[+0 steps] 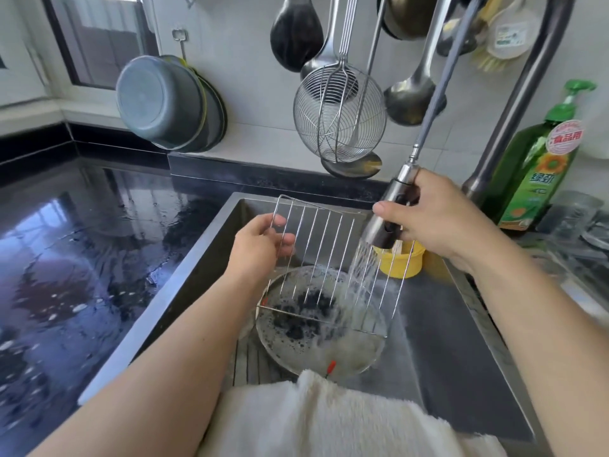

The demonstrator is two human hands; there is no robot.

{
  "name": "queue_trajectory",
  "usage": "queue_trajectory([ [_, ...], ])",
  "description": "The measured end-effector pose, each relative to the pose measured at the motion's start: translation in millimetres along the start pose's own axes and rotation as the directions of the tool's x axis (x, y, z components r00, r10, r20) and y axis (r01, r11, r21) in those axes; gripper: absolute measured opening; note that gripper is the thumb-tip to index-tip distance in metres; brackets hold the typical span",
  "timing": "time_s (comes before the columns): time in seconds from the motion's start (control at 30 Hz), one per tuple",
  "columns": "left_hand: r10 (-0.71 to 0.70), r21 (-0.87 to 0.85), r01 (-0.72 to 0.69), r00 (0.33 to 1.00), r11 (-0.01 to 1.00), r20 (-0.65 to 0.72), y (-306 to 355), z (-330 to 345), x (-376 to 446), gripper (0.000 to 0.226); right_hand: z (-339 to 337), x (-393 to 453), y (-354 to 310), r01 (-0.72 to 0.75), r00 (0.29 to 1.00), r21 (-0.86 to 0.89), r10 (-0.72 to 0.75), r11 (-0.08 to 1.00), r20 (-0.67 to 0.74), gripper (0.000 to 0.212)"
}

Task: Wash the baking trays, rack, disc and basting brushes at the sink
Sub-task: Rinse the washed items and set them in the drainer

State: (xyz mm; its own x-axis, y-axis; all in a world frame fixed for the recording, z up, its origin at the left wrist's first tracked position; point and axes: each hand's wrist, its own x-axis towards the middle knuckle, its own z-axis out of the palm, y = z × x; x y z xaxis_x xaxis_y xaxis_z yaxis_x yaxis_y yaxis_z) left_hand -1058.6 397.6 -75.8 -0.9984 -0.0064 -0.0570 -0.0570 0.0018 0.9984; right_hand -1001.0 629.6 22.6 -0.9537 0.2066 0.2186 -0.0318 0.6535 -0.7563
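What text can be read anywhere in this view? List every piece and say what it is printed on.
"食品用": red characters on the round pink badge of the green detergent bottle beside the tap.
Large white characters on its green label: too blurred to read surely.
Print on the white hanging bottle, top right: too small to read.
No other text shows.

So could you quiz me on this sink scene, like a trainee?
1. True or false: the left hand grips the silver wire rack.
2. What does the right hand hold? A. green soap bottle B. pull-out metal sprayer head C. yellow cup
3. Fill in: under the rack lies a round, dirty glass ____.

Key: 1 true; 2 B, the pull-out metal sprayer head; 3 disc.
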Motion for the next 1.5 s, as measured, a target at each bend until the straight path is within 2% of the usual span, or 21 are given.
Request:
queue_trajectory([
  [0.13, -0.047, -0.077, 0.046, 0.999, 0.996, -0.006, -3, 0, 2, 0.037, 18, -4, -20, 0.006, 0.999, 0.181, -0.012, 0.983, 0.035, 0.027],
  [0.3, -0.112, -0.204, 0.113, 0.994, 0.972, 0.018, -5, 0, 5, 0.037, 37, 2, -34, 0.034, 0.999, 0.251, -0.034, 0.967, -0.007, 0.030],
  [0.5, -0.150, -0.252, 0.165, 0.986, 0.954, 0.079, -2, 1, 4, 0.032, 54, 19, -40, 0.044, 0.997, 0.243, -0.027, 0.969, -0.071, 0.059],
  [0.6, -0.174, -0.200, 0.187, 0.981, 0.962, 0.084, -3, 2, 4, 0.035, 61, 30, -39, 0.046, 0.995, 0.263, -0.020, 0.964, -0.098, 0.055],
  [0.77, -0.139, -0.039, 0.143, 0.987, 0.989, 0.085, -4, 4, 3, 0.040, 70, 46, -48, 0.060, 0.982, 0.250, -0.012, 0.966, -0.191, 0.039],
  [0.83, -0.122, 0.008, 0.122, 0.989, 0.992, 0.080, -6, 4, 5, 0.041, 72, 52, -49, 0.051, 0.982, 0.243, -0.005, 0.969, -0.187, 0.037],
  [1.13, 0.035, 0.136, -0.041, 0.998, 0.990, 0.051, -10, 6, 4, 0.045, 57, 57, -40, -0.019, 0.991, 0.092, 0.031, 0.996, -0.132, 0.035],
  [1.4, 0.115, 0.055, -0.113, 0.993, 0.992, -0.025, -7, 4, 6, 0.042, 11, 37, -13, -0.119, 0.988, -0.249, 0.089, 0.961, -0.128, 0.046],
  [1.5, 0.099, 0.048, -0.097, 0.994, 0.994, -0.050, -6, 4, 6, 0.045, -8, 26, -5, -0.134, 0.989, -0.281, 0.109, 0.950, -0.101, 0.045],
])
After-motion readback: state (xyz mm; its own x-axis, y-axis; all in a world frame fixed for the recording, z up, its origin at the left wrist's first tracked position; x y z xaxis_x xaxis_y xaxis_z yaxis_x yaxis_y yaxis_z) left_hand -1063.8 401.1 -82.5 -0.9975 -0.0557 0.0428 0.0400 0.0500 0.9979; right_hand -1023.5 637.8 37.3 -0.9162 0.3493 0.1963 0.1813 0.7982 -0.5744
